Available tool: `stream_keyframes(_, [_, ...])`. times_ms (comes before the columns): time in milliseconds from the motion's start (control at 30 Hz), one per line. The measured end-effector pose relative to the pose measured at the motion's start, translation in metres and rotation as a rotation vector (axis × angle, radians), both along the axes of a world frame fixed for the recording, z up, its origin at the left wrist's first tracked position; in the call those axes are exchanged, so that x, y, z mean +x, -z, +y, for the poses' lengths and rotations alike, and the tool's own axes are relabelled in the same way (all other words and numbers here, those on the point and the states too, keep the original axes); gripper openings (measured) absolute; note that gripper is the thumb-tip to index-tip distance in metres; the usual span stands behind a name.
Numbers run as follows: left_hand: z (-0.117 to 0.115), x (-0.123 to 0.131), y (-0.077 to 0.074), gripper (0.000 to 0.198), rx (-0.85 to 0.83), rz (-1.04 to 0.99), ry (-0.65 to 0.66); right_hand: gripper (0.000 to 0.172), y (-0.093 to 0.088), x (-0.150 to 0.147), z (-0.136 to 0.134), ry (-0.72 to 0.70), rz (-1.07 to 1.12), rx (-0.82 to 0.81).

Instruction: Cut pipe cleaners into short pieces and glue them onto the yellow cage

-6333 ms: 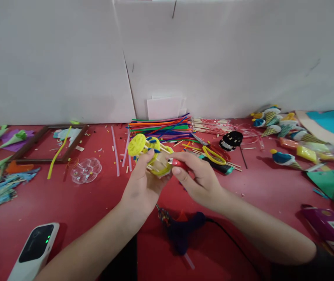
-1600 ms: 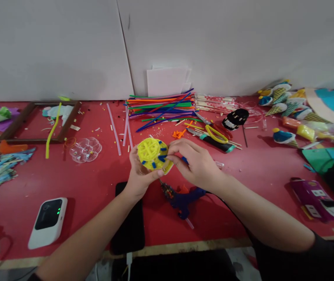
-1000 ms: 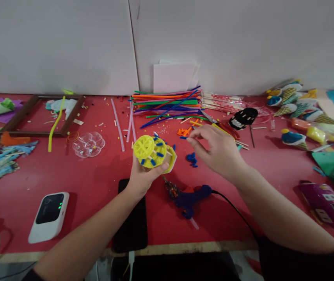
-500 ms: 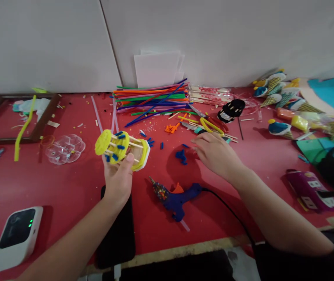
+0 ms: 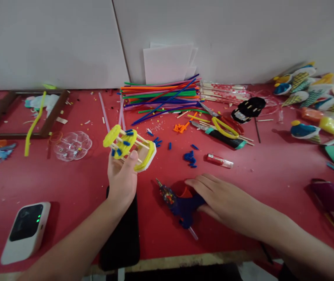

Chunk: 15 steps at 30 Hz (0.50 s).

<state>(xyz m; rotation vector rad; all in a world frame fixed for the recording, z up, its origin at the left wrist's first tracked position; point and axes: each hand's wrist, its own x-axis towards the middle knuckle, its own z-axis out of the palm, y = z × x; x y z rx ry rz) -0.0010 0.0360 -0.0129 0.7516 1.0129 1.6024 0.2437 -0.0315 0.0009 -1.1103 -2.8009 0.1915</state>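
Note:
My left hand (image 5: 123, 183) grips a small yellow tiered model (image 5: 127, 140) built of fuzzy discs joined by wooden sticks, with short blue pieces stuck around its middle tier. The model is held tilted above the table. My right hand (image 5: 222, 197) is closed around the handle of a dark blue glue gun (image 5: 183, 207), which lies on the table with its nozzle toward the far left. A clear glue stick (image 5: 193, 233) pokes out of its back end. Short blue pipe cleaner pieces (image 5: 189, 157) lie beyond the gun.
Bundled pipe cleaners (image 5: 158, 97) lie at the back, near pliers (image 5: 225, 138) and scissors (image 5: 227, 127). A red-and-clear lighter-like tube (image 5: 218, 160) is beyond my right hand. A black phone (image 5: 121, 234) and white device (image 5: 25, 232) lie at front left.
My right hand has come down toward me, from near the pliers to the glue gun's handle. The red-and-clear tube now shows where that hand was. My left hand still holds the model.

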Motion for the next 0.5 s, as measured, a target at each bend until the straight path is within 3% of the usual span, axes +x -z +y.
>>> stream_keyframes(133, [-0.001,0.0,0.001,0.051,-0.006,-0.03,-0.013,0.049,0.006,-0.013,-0.002,-0.035,0.015,0.02])
stream_keyframes(233, [-0.002,-0.001,0.004,0.056,-0.006,-0.009,-0.018,0.04,0.013,-0.02,-0.002,0.037,0.068,0.024])
stream_keyframes(367, [-0.003,-0.001,0.009,0.058,-0.001,0.081,-0.043,0.038,0.019,-0.01,0.003,0.088,0.4,0.059])
stream_keyframes(500, [-0.005,0.0,0.012,0.066,0.026,0.184,0.005,0.025,0.021,0.004,0.004,0.277,0.747,0.01])
